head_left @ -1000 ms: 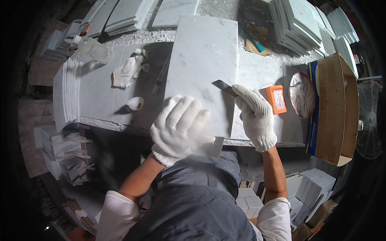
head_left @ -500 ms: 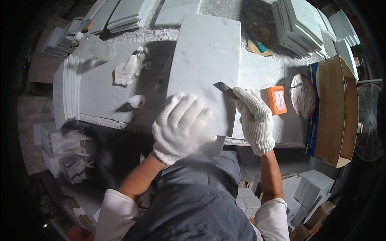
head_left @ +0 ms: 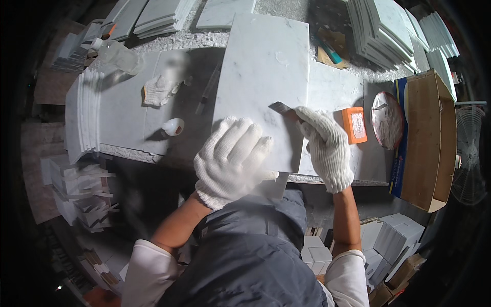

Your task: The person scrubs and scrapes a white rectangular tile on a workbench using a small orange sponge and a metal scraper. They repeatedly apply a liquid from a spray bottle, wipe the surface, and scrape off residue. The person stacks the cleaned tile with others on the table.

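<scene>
A grey stone-topped bench [head_left: 128, 112] fills the middle, dusty and lit from above. Stacks of pale marble tiles [head_left: 388, 30] line its far edge. A brown cardboard box [head_left: 427, 138] stands at its right end, beside a round wire-guarded fan [head_left: 468, 163]. The dim floor holds white stone offcuts [head_left: 82, 194] at the left.

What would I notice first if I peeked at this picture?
Right in the middle, a big white marble slab lies on the grey workbench. The left hand in a white knitted glove presses flat on its near edge, while the gloved right hand holds a small flat metal blade against its surface. Just right of that hand sits a small orange block, and stacks of white stone tiles fill the far right corner.
</scene>
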A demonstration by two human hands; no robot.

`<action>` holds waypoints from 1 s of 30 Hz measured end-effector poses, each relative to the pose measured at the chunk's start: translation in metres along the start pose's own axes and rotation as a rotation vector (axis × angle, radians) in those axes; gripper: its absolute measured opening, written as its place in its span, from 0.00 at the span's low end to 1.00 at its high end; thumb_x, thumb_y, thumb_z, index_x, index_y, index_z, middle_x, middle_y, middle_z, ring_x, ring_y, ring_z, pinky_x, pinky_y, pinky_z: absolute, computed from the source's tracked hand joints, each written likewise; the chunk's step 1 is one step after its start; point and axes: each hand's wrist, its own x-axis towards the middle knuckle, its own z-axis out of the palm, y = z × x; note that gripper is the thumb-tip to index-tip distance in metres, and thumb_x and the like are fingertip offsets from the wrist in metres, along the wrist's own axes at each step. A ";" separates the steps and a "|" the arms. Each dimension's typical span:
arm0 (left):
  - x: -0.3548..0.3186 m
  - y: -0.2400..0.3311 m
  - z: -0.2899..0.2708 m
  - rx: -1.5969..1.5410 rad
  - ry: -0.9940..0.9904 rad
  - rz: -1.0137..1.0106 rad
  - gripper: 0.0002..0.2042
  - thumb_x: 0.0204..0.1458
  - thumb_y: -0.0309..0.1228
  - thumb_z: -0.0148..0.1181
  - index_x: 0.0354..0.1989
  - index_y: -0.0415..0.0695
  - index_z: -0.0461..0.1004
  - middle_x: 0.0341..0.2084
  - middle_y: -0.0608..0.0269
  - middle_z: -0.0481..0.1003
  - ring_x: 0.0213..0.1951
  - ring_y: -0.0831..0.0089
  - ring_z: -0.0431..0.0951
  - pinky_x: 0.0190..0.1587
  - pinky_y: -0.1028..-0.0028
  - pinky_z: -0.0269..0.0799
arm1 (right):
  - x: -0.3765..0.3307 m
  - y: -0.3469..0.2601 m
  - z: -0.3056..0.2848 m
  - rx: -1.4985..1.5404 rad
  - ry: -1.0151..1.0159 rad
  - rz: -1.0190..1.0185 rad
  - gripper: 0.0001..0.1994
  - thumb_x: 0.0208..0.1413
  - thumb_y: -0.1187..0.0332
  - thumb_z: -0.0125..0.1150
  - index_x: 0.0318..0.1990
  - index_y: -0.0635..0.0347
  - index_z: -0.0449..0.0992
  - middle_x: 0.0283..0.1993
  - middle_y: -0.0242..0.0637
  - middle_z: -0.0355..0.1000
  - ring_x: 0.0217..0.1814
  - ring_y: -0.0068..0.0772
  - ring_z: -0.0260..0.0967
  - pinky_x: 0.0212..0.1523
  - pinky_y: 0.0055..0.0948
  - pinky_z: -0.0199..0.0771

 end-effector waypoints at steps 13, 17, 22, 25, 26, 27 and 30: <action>-0.004 0.000 0.003 -0.005 0.043 0.007 0.28 0.56 0.59 0.60 0.48 0.45 0.80 0.55 0.55 0.74 0.60 0.56 0.72 0.64 0.52 0.69 | 0.010 0.009 -0.009 0.310 -0.034 0.156 0.17 0.66 0.79 0.53 0.58 0.57 0.80 0.32 0.29 0.72 0.26 0.15 0.67 0.25 0.18 0.69; -0.003 0.000 0.004 -0.023 0.043 0.000 0.27 0.58 0.59 0.58 0.47 0.47 0.80 0.54 0.56 0.74 0.60 0.56 0.71 0.64 0.53 0.69 | 0.014 0.006 -0.015 0.168 -0.157 -0.124 0.16 0.64 0.81 0.56 0.56 0.59 0.80 0.35 0.32 0.75 0.26 0.17 0.68 0.28 0.19 0.71; -0.002 -0.002 0.001 0.005 0.026 0.012 0.26 0.60 0.61 0.53 0.46 0.50 0.81 0.53 0.58 0.74 0.60 0.59 0.71 0.64 0.55 0.69 | 0.020 -0.007 -0.018 0.278 -0.191 -0.039 0.20 0.59 0.87 0.52 0.54 0.60 0.82 0.33 0.31 0.73 0.27 0.16 0.68 0.27 0.19 0.71; -0.002 -0.002 0.005 0.073 0.097 0.024 0.28 0.60 0.62 0.53 0.46 0.49 0.81 0.54 0.58 0.74 0.60 0.58 0.71 0.62 0.54 0.70 | 0.013 -0.008 -0.025 0.190 -0.284 -0.036 0.22 0.57 0.89 0.51 0.53 0.60 0.82 0.33 0.30 0.74 0.27 0.17 0.69 0.28 0.22 0.72; -0.004 -0.001 0.005 0.085 0.121 0.012 0.28 0.59 0.62 0.54 0.47 0.49 0.81 0.54 0.57 0.75 0.59 0.58 0.72 0.62 0.54 0.71 | 0.012 -0.006 -0.028 0.275 -0.356 0.007 0.21 0.56 0.89 0.51 0.52 0.60 0.83 0.33 0.30 0.74 0.27 0.17 0.70 0.27 0.20 0.72; -0.003 -0.001 0.007 0.030 0.112 -0.017 0.28 0.58 0.62 0.54 0.46 0.49 0.81 0.53 0.57 0.75 0.59 0.57 0.73 0.62 0.54 0.70 | 0.012 -0.002 -0.031 0.265 -0.279 0.081 0.20 0.57 0.88 0.53 0.53 0.61 0.82 0.33 0.30 0.74 0.26 0.17 0.69 0.27 0.19 0.71; -0.003 -0.002 0.005 -0.029 0.039 -0.016 0.28 0.57 0.62 0.56 0.44 0.48 0.82 0.51 0.57 0.75 0.57 0.56 0.74 0.62 0.53 0.70 | 0.027 0.012 -0.024 0.388 0.001 0.198 0.17 0.64 0.79 0.54 0.59 0.61 0.79 0.33 0.29 0.74 0.26 0.14 0.66 0.26 0.18 0.70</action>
